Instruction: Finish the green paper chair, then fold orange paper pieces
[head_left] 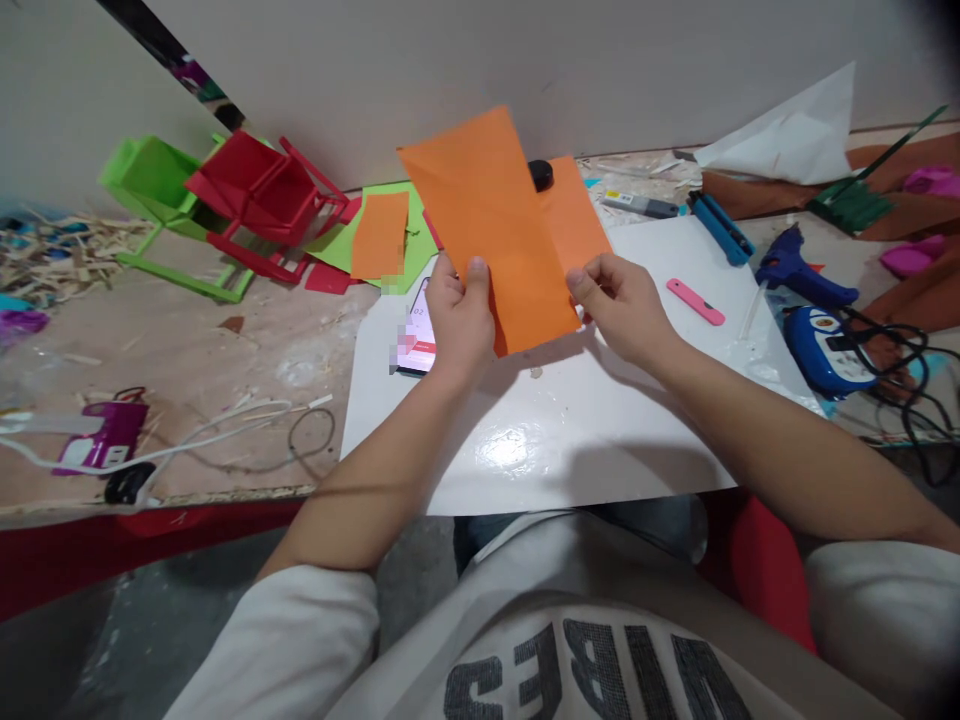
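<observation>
So both hands are on an orange sheet (480, 210), held up at a tilt over the white sheet (551, 405) that covers part of the bench (262, 350). Left hand (466, 320) has the left edge gripped, thumb flat on the front and fingers curled behind. Right hand (619, 305) is pinching the lower right edge, thumb and fingertips pretty much together. There's more orange paper (577, 205) showing behind it, can't tell if it's a separate piece tbh. Phone (422, 325) is just beside the left hand, partly hidden by it. Off to the right you've got a pink cutter (695, 302) and a blue glue gun (806, 275), with a little red chair (259, 190) far left
</observation>
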